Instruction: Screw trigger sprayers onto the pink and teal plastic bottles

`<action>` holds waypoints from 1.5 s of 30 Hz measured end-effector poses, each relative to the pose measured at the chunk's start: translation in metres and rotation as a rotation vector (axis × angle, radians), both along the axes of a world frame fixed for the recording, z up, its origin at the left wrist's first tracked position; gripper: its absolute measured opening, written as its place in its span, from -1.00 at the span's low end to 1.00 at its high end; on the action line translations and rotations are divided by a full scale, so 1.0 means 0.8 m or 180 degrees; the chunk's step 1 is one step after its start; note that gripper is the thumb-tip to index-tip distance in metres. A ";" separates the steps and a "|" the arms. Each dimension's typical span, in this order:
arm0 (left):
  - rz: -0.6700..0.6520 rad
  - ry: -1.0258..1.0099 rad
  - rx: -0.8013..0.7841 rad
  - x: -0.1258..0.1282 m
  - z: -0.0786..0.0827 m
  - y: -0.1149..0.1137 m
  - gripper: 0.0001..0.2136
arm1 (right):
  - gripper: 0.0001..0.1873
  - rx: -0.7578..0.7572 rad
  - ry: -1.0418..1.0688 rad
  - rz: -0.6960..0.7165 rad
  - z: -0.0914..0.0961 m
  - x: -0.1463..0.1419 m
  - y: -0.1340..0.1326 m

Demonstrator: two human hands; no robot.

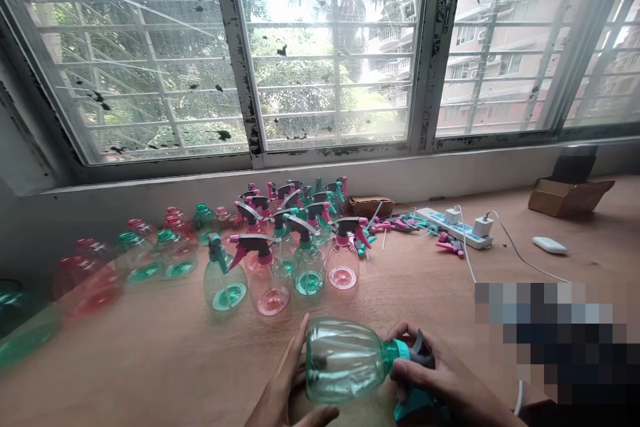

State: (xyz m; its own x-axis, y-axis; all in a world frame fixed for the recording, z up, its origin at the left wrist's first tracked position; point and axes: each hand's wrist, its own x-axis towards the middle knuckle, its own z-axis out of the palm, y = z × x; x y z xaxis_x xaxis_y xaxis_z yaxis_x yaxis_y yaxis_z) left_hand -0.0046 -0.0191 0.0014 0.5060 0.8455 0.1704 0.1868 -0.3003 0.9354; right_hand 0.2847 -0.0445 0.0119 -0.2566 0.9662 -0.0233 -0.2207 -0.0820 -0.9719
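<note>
A clear green spray bottle lies sideways between my hands, its base to the left. My right hand grips it at the turquoise collar and the grey and turquoise spray head, which the fingers partly hide. At the base end, my left hand cups the bottle, fingers along the far side and thumb below. Just beyond, pink and green bottles with spray heads stand close together, among them a green bottle and a pink bottle.
Bottles without spray heads, such as a green one, stand at the left. Loose spray heads lie in a pile near a power strip with white plugs and cables. A cardboard box and white case sit at the right.
</note>
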 end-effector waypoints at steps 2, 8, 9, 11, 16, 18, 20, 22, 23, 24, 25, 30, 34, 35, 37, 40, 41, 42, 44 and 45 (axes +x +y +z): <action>-0.0035 -0.0060 -0.0005 0.002 -0.002 0.001 -0.11 | -0.57 0.0017 -0.0023 -0.0003 0.000 0.000 0.000; -0.0054 -0.0308 -0.0191 -0.001 -0.010 0.000 0.01 | -0.57 -0.0070 -0.0019 -0.0013 0.003 -0.001 -0.002; -0.0054 -0.0308 -0.0189 -0.002 -0.010 -0.001 -0.02 | -0.56 -0.0082 -0.0020 -0.0018 0.004 -0.001 -0.002; -0.0030 -0.0222 -0.0093 -0.001 -0.008 0.000 -0.09 | -0.55 -0.0089 -0.0033 -0.0031 0.004 -0.001 -0.002; -0.0016 -0.0002 0.0061 0.003 0.001 -0.001 -0.11 | -0.56 -0.0083 0.0011 -0.0014 0.003 -0.002 -0.001; 0.0016 0.0054 0.0068 0.003 0.001 -0.002 -0.07 | -0.57 -0.0066 0.0017 -0.0007 0.002 -0.002 -0.001; -0.0001 0.0042 -0.0016 0.001 0.000 -0.002 0.00 | -0.57 -0.0019 -0.0008 0.0003 0.002 -0.001 -0.001; -0.0050 0.0025 -0.0101 -0.002 -0.002 -0.002 0.01 | -0.56 0.0014 -0.0056 0.0019 0.003 -0.001 -0.001; -0.0058 0.0024 -0.0105 -0.003 -0.003 -0.001 -0.01 | -0.56 0.0017 -0.0083 0.0016 0.003 0.000 -0.001; -0.0041 0.0041 -0.0072 -0.004 -0.004 -0.001 -0.04 | -0.57 0.0024 -0.0109 0.0013 0.003 0.000 -0.001; -0.0002 0.0069 -0.0012 -0.004 -0.005 0.000 -0.06 | -0.57 0.0030 -0.0127 0.0017 0.003 0.000 -0.001; 0.0015 0.0098 0.0072 0.001 -0.004 -0.001 -0.08 | -0.57 0.0016 0.0025 0.0036 0.000 -0.001 0.000; -0.0067 -0.0182 -0.0133 0.001 -0.005 -0.003 0.03 | -0.57 0.0018 0.0021 0.0021 0.000 -0.001 -0.001; -0.0100 -0.0238 -0.0171 0.001 -0.005 -0.003 0.04 | -0.56 0.0000 -0.0005 0.0020 0.001 -0.001 -0.001; -0.0158 -0.0276 -0.0171 0.000 -0.004 -0.003 -0.01 | -0.56 -0.0036 -0.0045 0.0022 0.003 0.000 -0.001; -0.0151 -0.0219 -0.0074 0.001 -0.001 -0.003 -0.08 | -0.56 -0.0046 -0.0044 0.0010 0.003 0.000 -0.001; -0.0136 -0.0199 -0.0043 0.002 0.000 -0.003 -0.09 | -0.57 -0.0020 -0.0037 0.0003 0.003 0.000 -0.001; -0.0117 -0.0177 -0.0016 0.003 0.000 -0.003 -0.09 | -0.57 0.0008 -0.0023 -0.0009 0.002 0.000 0.000; -0.0063 -0.0113 0.0043 0.005 0.001 -0.004 -0.11 | -0.58 0.0045 0.0009 -0.0031 0.000 0.000 0.000; -0.0045 -0.0089 0.0055 0.006 0.002 -0.005 -0.12 | -0.58 0.0043 0.0027 -0.0036 0.000 0.000 0.000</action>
